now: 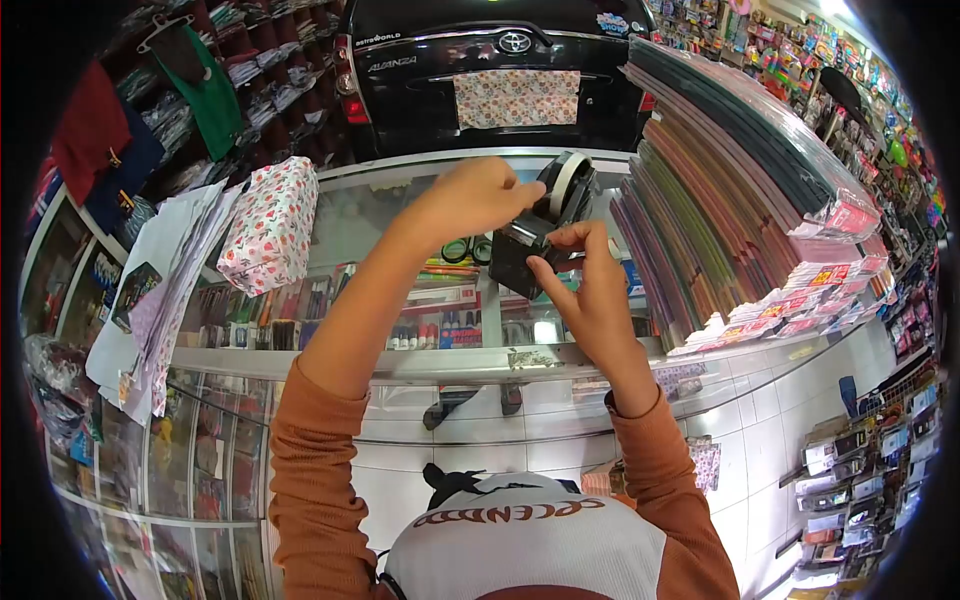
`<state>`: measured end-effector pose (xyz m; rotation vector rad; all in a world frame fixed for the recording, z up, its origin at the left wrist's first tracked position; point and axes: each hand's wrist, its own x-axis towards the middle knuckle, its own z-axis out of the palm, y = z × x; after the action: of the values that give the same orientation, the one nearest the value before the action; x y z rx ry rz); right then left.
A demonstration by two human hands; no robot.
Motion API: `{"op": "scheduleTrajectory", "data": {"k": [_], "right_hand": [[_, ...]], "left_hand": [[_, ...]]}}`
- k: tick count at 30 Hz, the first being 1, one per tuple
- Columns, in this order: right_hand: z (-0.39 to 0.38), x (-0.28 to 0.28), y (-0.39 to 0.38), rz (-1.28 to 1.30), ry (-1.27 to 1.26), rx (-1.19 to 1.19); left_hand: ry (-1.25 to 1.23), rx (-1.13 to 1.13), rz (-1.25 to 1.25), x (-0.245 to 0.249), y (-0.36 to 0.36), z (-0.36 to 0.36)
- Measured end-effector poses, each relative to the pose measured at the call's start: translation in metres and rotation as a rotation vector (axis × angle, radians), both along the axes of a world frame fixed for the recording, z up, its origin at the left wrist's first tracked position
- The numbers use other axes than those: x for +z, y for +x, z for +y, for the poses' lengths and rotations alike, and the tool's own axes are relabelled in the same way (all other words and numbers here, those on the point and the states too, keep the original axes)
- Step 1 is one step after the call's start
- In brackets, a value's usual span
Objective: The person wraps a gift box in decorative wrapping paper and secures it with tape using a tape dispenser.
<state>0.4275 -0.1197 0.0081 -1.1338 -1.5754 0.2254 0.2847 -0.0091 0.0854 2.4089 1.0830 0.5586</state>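
Note:
A black tape dispenser [530, 245] with a roll of clear tape [566, 182] stands on the glass counter [400, 195]. My left hand [470, 196] rests on top of the dispenser and grips it beside the roll. My right hand [585, 285] is at the dispenser's near end, thumb and fingers pinched at the cutter where the tape comes off. Both arms wear orange-brown sleeves.
A box wrapped in floral paper [270, 225] lies at the left of the counter, next to a pile of paper sheets [160, 290]. A tall slanted stack of coloured sheets in plastic [730, 190] fills the right. A black car [490, 70] stands beyond the counter.

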Motion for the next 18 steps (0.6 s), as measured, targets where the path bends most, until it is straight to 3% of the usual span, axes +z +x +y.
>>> {"op": "scheduleTrajectory", "data": {"k": [2,5,18], "right_hand": [[0.002,-0.003,0.000,0.028,0.006,0.010],[0.003,-0.006,0.000,0.024,0.027,0.002],[0.001,-0.005,-0.003,-0.061,0.103,-0.029]], "left_hand": [[0.117,-0.005,0.038,0.009,0.000,-0.003],[0.080,-0.041,0.182,0.014,-0.009,-0.007],[-0.276,-0.024,-0.018,-0.010,-0.063,-0.045]]}}
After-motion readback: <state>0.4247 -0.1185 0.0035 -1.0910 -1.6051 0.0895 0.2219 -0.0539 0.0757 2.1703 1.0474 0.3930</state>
